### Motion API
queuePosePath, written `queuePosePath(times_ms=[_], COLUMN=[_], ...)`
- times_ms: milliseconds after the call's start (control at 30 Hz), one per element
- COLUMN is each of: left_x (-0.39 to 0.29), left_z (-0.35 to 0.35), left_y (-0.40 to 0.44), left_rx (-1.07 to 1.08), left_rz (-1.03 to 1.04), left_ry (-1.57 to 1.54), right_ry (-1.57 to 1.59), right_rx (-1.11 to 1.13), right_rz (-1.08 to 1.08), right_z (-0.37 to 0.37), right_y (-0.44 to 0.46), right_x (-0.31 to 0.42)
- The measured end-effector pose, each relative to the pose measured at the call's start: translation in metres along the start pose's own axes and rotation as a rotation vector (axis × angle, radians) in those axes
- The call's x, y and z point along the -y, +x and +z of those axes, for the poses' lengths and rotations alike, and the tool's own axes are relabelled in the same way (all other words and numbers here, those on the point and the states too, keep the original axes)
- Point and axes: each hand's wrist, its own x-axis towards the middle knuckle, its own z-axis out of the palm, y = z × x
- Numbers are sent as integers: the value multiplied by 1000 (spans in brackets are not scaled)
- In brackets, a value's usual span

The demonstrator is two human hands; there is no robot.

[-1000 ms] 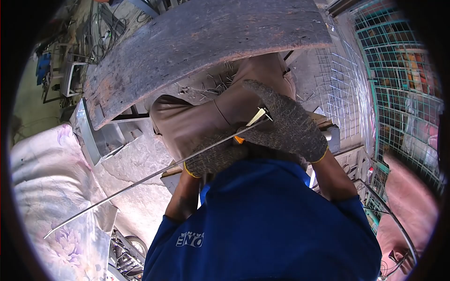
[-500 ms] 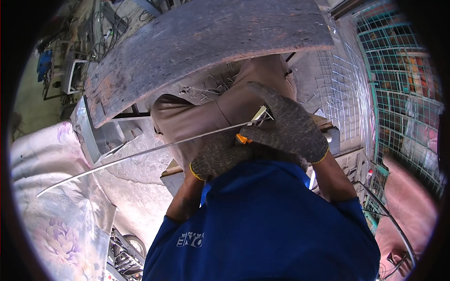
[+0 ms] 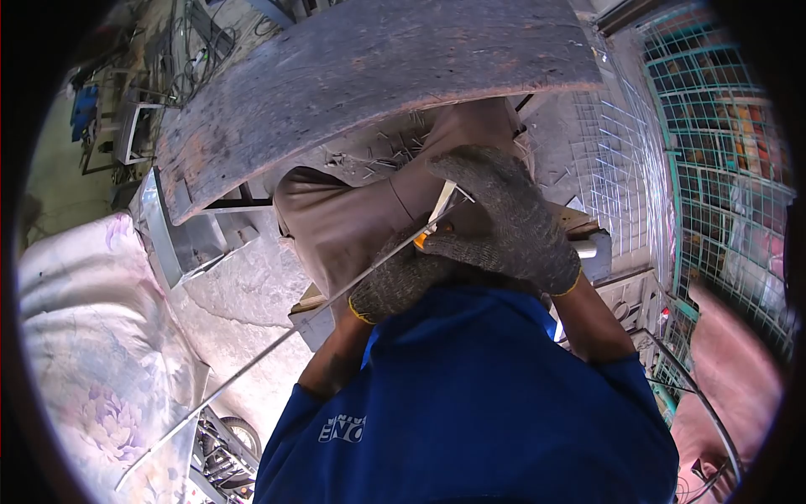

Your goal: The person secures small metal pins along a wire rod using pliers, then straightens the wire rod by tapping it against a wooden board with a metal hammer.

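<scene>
Both my hands wear dark grey knitted gloves with yellow cuffs and meet over my lap. My left hand [image 3: 399,281] is closed along a long thin metal rod [image 3: 243,370], its fingertips partly hidden. The rod slants down to the lower left, its upper end bent or crossed by a short piece. My right hand [image 3: 512,231] curls around that end, thumb and forefinger forming a C. Between the hands sits a pale flat strip [image 3: 443,203] beside a small orange piece [image 3: 421,240], which the right thumb touches. What the right palm grips is hidden.
A worn dark board [image 3: 378,76] spans the space ahead of my knees. Metal scraps [image 3: 395,147] litter the floor beneath it. Green wire mesh [image 3: 705,151] stands at the right. Flowered cloth [image 3: 92,336] covers something at the left, with a motorcycle wheel [image 3: 242,437] near it.
The rod has swung, its far end moving down and slightly right, so it slopes more steeply. The pale strip has tilted more upright. Both hands have shifted only slightly.
</scene>
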Motion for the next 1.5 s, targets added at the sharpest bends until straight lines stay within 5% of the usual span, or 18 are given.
queuePosePath(times_ms=[33,100,200,300,433,500,633,733,800,833,900,967,1067,1233,1367,1433,1467,1500], left_x=[3,7,12,14,3,-8,-7,0,6,10,26,53,57,-59,-25,-4,1,3], left_z=[0,0,0,0,8,12,8,2,-2,-4,-2,-18,-46,32,25,11,9,8], left_y=[0,0,0,2,3,4,6,6,6,7,9,9,0,4,19,34,38,43], left_rx=[5,13,30,50,-30,-113,-133,-102,-67,-32,-84,-140,53,-227,-313,-544,-551,-651], left_rz=[3,9,16,26,-7,-43,23,147,108,70,18,-35,-73,11,137,542,542,524], left_ry=[-23,-70,-134,-199,-169,-113,4,133,37,-61,-108,-156,-599,251,242,1100,1097,399], right_ry=[1,688,766,460,527,461,224,508,1574,1573,674,675,739,876,309,149,77,3], right_rx=[1,-35,-88,-256,-284,-58,26,43,133,130,295,305,328,308,273,186,202,209], right_rz=[-2,178,126,-51,-7,-7,25,47,427,425,256,292,356,185,131,34,200,367], right_z=[5,19,16,-19,-16,-16,-2,6,14,12,-10,-14,-11,0,-6,-6,-14,-17], right_y=[-3,-8,-8,5,4,5,-5,-10,-12,-12,6,9,7,4,7,7,13,16], right_x=[-3,-9,-6,7,-11,-18,-29,-40,-40,-40,-16,-10,-15,-36,-22,-11,10,21])
